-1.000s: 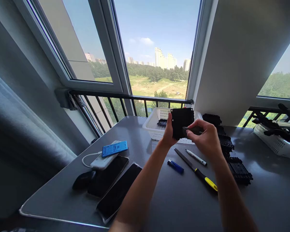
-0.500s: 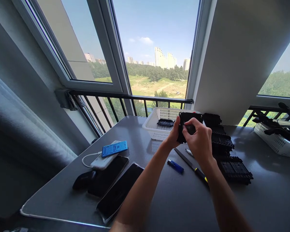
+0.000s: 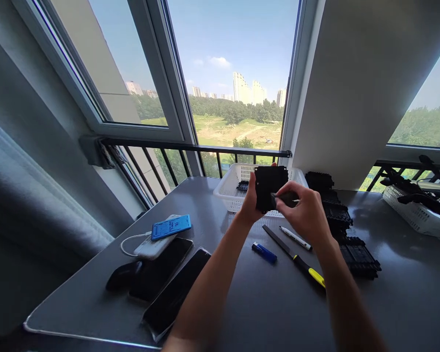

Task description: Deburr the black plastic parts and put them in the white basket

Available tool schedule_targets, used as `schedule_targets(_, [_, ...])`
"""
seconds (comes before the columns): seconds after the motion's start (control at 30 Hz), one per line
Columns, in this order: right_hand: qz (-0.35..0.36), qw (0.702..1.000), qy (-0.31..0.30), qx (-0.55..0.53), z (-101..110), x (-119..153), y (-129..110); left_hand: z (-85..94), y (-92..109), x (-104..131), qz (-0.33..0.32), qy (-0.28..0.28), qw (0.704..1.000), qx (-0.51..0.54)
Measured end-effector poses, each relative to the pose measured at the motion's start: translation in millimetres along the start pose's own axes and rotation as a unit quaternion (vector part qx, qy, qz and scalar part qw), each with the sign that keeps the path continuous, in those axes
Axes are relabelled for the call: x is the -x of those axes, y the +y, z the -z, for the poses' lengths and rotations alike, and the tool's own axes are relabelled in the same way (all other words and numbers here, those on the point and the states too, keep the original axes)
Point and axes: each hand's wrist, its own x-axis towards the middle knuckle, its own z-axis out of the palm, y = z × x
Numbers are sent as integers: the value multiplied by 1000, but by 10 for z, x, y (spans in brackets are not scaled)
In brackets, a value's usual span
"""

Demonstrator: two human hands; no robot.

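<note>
My left hand is closed round the left side of a square black plastic plate, held up in front of a white basket. Between the thumb and fingers of my right hand is a small dark piece, too dim to name. Its tip meets the lower right part of the plate's face. Below the hands lie a white marker pen, a long flat file-like tool with a black and yellow handle, and a blue lighter-shaped object.
Stacked black plastic parts line the right side of the table. A second white basket with dark items stands farther right. On the left lie a blue device, phones and a black mouse. A railing runs behind.
The plate has moved slightly left and now shows more of its face. My right hand has drawn away from the plate's middle to its lower right, uncovering the marker pen.
</note>
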Motion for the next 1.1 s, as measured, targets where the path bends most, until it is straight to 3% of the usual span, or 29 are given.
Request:
schedule_targets(0.1, [15,993,119,11,17,-18,18,1,-64,-19,41,9,999,-1])
schedule_targets(0.2, [69,987,142,18,-68,-40,65,-6,-154,-27,72,32,997,-21])
schedule_targets(0.4, [131,987,67,60,-215,-50,139,-10,-220,-30,58,85,993,-52])
schedule_targets(0.53, [141,987,21,80,-274,-17,103,-14,-148,-88,31,67,997,-26])
schedule_targets(0.77, [173,969,-120,127,-403,35,-14,109,86,-135,-97,80,992,-22])
schedule_targets(0.83, [189,967,-129,107,-381,32,-20,160,116,-134,-117,68,991,-24])
schedule_targets(0.9, [195,975,-82,72,-330,19,-4,184,119,-136,-109,53,993,-15])
schedule_targets(1.03, [165,982,94,19,-231,-21,81,133,41,-139,-17,27,999,3])
schedule_targets(1.1, [148,978,146,8,-219,-43,135,79,-34,-131,18,17,1000,-2])
